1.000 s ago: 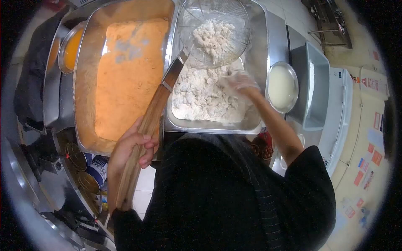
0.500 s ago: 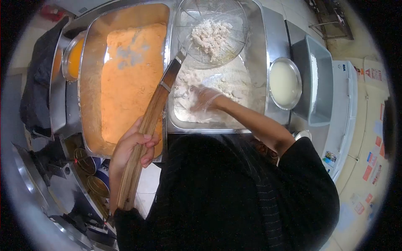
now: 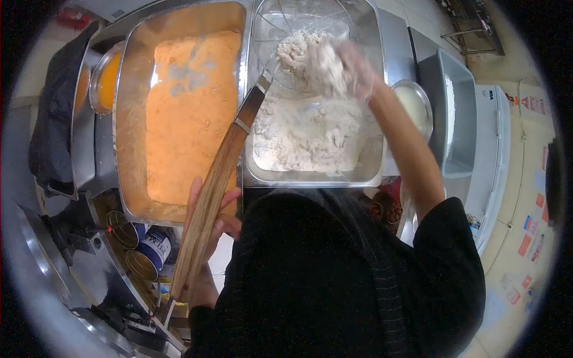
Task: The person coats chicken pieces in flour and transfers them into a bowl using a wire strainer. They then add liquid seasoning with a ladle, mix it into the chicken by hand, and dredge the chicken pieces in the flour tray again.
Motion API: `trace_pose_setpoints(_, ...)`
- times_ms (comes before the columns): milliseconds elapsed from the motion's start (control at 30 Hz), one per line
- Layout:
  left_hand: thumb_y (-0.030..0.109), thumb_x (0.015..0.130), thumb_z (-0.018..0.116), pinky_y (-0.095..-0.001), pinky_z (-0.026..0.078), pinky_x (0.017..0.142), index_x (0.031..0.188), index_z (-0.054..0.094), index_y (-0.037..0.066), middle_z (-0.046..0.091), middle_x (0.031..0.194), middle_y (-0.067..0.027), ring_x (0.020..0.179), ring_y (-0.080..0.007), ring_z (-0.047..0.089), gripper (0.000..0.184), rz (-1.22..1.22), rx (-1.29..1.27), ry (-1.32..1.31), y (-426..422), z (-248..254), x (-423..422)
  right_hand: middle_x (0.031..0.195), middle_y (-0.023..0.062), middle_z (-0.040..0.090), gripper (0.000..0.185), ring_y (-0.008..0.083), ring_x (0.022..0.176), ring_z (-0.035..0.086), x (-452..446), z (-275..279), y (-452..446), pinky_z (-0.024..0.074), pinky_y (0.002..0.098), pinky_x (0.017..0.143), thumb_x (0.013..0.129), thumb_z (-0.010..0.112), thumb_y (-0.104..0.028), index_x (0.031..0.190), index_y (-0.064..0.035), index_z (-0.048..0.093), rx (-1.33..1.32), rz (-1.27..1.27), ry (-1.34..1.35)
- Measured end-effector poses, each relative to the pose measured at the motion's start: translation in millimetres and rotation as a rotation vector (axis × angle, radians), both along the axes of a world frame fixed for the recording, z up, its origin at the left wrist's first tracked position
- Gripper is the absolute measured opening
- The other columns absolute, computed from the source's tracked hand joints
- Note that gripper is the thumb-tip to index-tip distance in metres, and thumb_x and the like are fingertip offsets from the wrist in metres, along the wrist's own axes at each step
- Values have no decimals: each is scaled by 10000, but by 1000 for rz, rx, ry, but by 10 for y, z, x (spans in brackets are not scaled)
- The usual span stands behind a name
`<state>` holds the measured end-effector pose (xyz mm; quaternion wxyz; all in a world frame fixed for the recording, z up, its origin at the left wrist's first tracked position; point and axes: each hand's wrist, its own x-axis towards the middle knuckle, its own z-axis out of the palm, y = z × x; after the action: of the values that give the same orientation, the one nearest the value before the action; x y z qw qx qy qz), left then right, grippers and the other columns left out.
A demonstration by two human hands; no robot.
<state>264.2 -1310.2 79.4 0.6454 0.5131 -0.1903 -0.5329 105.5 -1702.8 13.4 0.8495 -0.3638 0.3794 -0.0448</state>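
Note:
A long-handled wire strainer (image 3: 271,27) lies over the far part of a metal tray (image 3: 316,182) of white flour (image 3: 307,152). Pale floury clumps (image 3: 292,52) are heaped in its mesh. My left hand (image 3: 219,230) loosely supports the strainer's wooden handle (image 3: 225,158) near its lower half, with several fingers spread around it. Above the mesh's right side, my right hand (image 3: 360,73) is smeared by motion. A blurred white floury mass falls beside its fingers into the strainer. Whether those fingers are closed is unclear.
To the left stands a metal tray (image 3: 134,137) of orange powder, with a bowl of orange liquid (image 3: 108,80) beyond it. A bowl of pale liquid (image 3: 412,107) and a grey tub (image 3: 458,131) are on the right. Tins (image 3: 149,253) sit low at left.
My right hand has risen from the flour to the strainer, bringing floury material. My left hand has loosened its fingers on the handle and shifted slightly right and down.

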Motion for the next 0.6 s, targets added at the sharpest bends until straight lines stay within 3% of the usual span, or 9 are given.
trace_pose_setpoints(33, 134, 879, 490, -222, 481, 482, 1362, 129, 28, 536, 1076, -285, 595, -189, 602, 612, 15, -2, -195, -19, 35, -75, 1270, 211, 429, 694, 300, 1099, 500, 58, 143, -29, 398, 455, 937, 834, 514, -480, 1302, 1, 337, -143, -99, 53)
trace_pose_setpoints(100, 56, 845, 532, -229, 484, 627, 1339, 168, 11, 547, 1080, -265, 730, -175, 596, 615, 29, -50, -241, -93, 212, -101, 1210, 209, 448, 654, 311, 1047, 510, -2, 142, 32, 403, 471, 924, 836, 517, -470, 1268, -3, 362, -239, -88, 106)
trace_pose_setpoints(200, 97, 863, 515, -244, 451, 729, 1291, 258, 23, 576, 1047, -232, 797, -153, 565, 504, 12, 11, -358, -170, 302, 54, 1029, 201, 506, 540, 345, 889, 542, -127, 95, 246, 417, 518, 885, 842, 525, -439, 1167, -17, 438, -523, -33, 266)
trace_pose_setpoints(333, 230, 876, 506, -257, 421, 658, 1215, 330, 23, 623, 924, -188, 710, -142, 534, 434, 110, 138, -465, -279, 362, 27, 868, 157, 562, 317, 256, 802, 552, -132, -288, 996, 466, 422, 733, 854, 539, -309, 1011, -34, 527, -1058, 292, 483)
trace_pose_setpoints(400, 223, 876, 505, -253, 418, 642, 1213, 335, 26, 625, 915, -184, 701, -141, 533, 426, 106, 153, -463, -284, 358, 33, 796, 155, 553, 275, 232, 727, 552, -15, -791, 1126, 460, 414, 623, 868, 493, -313, 930, -51, 543, -1516, 436, 376)
trace_pose_setpoints(467, 217, 876, 505, -250, 414, 627, 1211, 339, 28, 626, 906, -180, 692, -140, 533, 419, 94, 159, -466, -270, 353, 37, 777, 167, 550, 344, 267, 696, 552, 478, -339, 1141, 461, 418, 604, 858, 452, -354, 948, -35, 543, -1249, 993, 610)
trace_pose_setpoints(500, 148, 877, 485, -240, 418, 658, 1214, 344, 31, 622, 908, -165, 704, -124, 520, 384, 91, 143, -433, -257, 341, 52, 777, 167, 550, 344, 267, 696, 552, 630, -441, 1169, 461, 418, 604, 858, 452, -354, 948, -35, 543, -1243, 980, 611)
trace_pose_setpoints(567, 79, 878, 466, -231, 422, 689, 1216, 349, 33, 618, 910, -151, 716, -107, 508, 361, 94, 128, -407, -271, 355, 63, 820, 167, 581, 435, 295, 693, 563, 843, -695, 1207, 480, 427, 643, 814, 454, -420, 1007, -40, 541, -1380, 1494, 366)
trace_pose_setpoints(600, 79, 881, 459, -223, 415, 669, 1216, 349, 34, 616, 898, -142, 712, -102, 504, 356, 96, 148, -404, -278, 370, 56, 898, 178, 585, 503, 314, 769, 570, 742, -785, 1352, 483, 417, 699, 772, 489, -448, 1065, -42, 526, -1139, 1272, 463)
